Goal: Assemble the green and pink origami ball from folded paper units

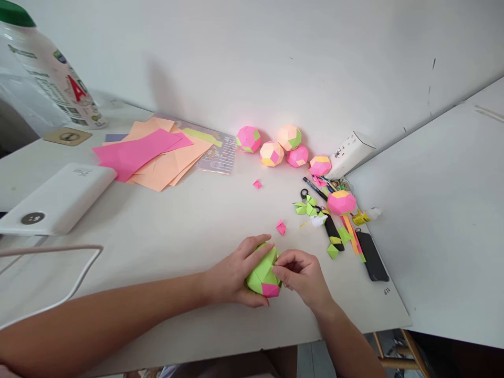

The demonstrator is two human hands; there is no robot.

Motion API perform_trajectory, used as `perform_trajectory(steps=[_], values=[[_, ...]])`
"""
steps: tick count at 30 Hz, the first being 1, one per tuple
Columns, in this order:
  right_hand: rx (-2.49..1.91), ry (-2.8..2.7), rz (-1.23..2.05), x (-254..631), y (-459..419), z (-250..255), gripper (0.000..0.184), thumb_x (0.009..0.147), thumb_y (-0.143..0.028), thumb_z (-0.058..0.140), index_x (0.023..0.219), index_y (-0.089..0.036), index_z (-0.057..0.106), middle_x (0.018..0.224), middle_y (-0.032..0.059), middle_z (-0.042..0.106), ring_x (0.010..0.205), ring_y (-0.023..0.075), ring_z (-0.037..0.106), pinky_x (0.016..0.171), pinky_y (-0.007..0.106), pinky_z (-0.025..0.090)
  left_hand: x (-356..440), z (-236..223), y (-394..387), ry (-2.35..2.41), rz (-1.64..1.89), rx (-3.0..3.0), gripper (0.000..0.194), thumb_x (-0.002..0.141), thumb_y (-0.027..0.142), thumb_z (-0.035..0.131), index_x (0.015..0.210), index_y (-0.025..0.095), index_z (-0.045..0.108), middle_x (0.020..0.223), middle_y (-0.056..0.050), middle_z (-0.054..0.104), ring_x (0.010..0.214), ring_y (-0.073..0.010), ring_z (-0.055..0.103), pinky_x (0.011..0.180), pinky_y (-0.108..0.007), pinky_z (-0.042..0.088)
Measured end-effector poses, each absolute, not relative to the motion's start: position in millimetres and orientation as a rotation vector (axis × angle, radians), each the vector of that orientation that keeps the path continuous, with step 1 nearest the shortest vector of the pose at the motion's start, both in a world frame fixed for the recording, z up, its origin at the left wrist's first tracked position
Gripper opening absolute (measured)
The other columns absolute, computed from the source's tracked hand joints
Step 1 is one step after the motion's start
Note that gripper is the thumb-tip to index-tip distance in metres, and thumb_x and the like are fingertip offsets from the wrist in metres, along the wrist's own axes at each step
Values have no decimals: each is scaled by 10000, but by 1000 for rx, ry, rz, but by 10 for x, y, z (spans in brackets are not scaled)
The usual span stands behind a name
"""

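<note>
A green folded-paper ball [263,274] with a pink facet at its lower side is held just above the front part of the white table. Around its left side wraps my left hand [244,268], thumb below and fingers over the top. My right hand [301,274] pinches at the ball's right edge, thumb and forefinger together on a green flap. The far side of the ball is hidden. Two small pink folded paper pieces, one [281,227] just beyond the ball and another [257,184] farther back, lie on the table.
Finished paper balls [249,139] line the wall. Green pieces [306,206], a black phone [372,255], a glue bottle [366,216] and a white box [352,154] are at right. Paper sheets [153,157], a power bank [59,197] with a cable and a bottle [51,68] are at left.
</note>
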State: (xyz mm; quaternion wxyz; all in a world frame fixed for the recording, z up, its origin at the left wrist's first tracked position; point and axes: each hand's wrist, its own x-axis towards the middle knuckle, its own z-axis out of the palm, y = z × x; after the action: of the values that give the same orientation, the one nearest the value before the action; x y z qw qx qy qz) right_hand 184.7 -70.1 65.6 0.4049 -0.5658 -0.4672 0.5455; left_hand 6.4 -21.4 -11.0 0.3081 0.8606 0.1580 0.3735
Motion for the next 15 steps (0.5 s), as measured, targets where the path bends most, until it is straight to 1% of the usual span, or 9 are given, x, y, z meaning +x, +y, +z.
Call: perform_trajectory(steps=[7, 11, 15], values=[[-1422, -1176, 1377, 1847, -712, 644, 125, 685, -247, 754, 651, -181, 653, 608, -20, 588, 448, 67, 437, 404, 216, 365, 55, -56, -234, 424, 999, 2286, 1047, 683, 532, 706, 1452, 210, 72, 1343, -241, 307, 1217, -397, 366, 928, -566, 430], [-1409, -1152, 1419, 1843, -710, 630, 136, 689, -254, 755, 651, -177, 649, 562, -30, 561, 422, 63, 422, 389, 214, 349, 50, -28, -240, 414, 1008, 2291, 1030, 694, 508, 702, 1451, 200, 75, 1323, -240, 331, 1214, -397, 374, 919, -563, 438], [-1388, -1159, 1431, 1839, -704, 623, 162, 695, -270, 759, 654, -174, 635, 561, -32, 552, 418, 63, 436, 389, 211, 351, 51, -30, -240, 409, 1015, 2289, 1025, 696, 503, 703, 1450, 193, 81, 1313, -242, 341, 1213, -398, 384, 910, -557, 453]])
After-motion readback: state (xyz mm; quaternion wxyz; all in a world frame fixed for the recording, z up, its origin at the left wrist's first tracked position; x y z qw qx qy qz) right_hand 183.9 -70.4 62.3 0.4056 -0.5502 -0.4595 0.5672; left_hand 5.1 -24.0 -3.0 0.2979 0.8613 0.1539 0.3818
